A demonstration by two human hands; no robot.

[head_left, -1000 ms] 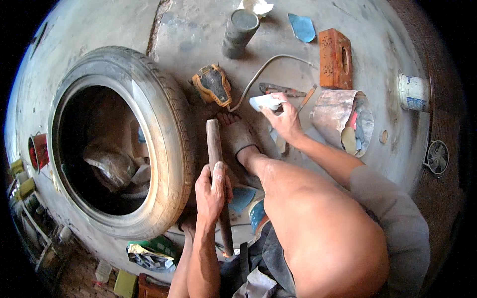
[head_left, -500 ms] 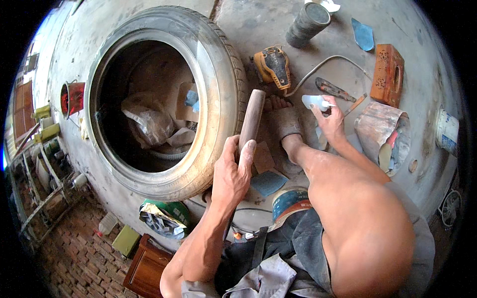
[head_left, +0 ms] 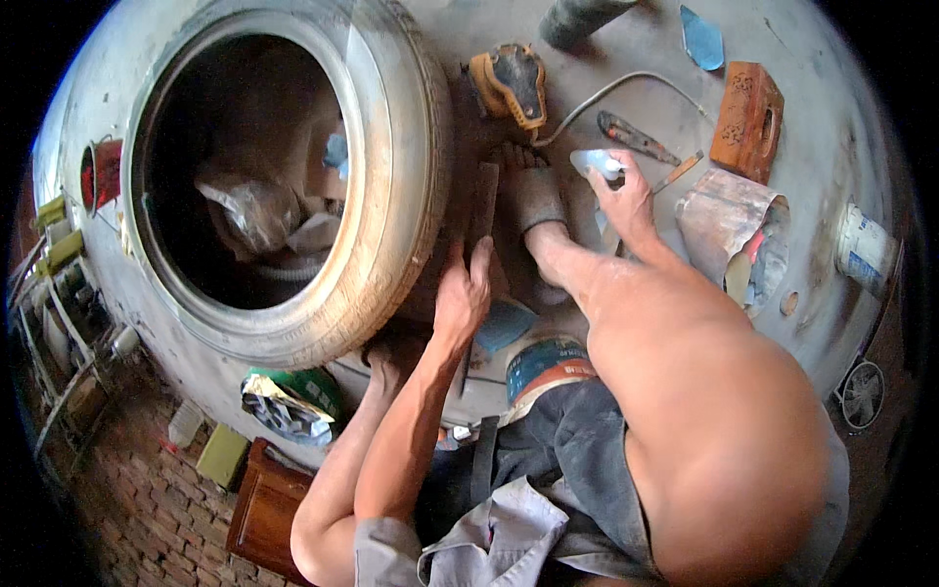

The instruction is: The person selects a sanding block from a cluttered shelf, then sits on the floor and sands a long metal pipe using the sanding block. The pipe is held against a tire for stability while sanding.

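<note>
My left hand (head_left: pixel 463 293) is closed round a long, narrow piece of dark wood (head_left: pixel 484 201). The wood points away from me, between the tire and my right foot, and its outline is dim against the shadow. Farther right, beyond my raised knee, my right hand (head_left: pixel 629 201) grips a small white squeeze bottle (head_left: pixel 595 163) lying sideways in the fingers, its tip end half covered by them. The bottle and the wood are apart. Close by the right hand lie a utility knife (head_left: pixel 636 137) and a thin wooden-handled tool (head_left: pixel 678 171).
A large tire (head_left: pixel 396 186) holding plastic bags stands at left. Ahead are an orange sander (head_left: pixel 514 86) with its cord, a dark cylinder (head_left: pixel 582 20) and blue sandpaper (head_left: pixel 702 39). At right are a carved wooden block (head_left: pixel 747 122), a scrap bag (head_left: pixel 724 220) and a white bucket (head_left: pixel 866 249).
The whole view has shifted, so the floor things sit higher and farther left. The wood in my left hand has turned and now looks narrower and darker. My right hand still holds the bottle.
</note>
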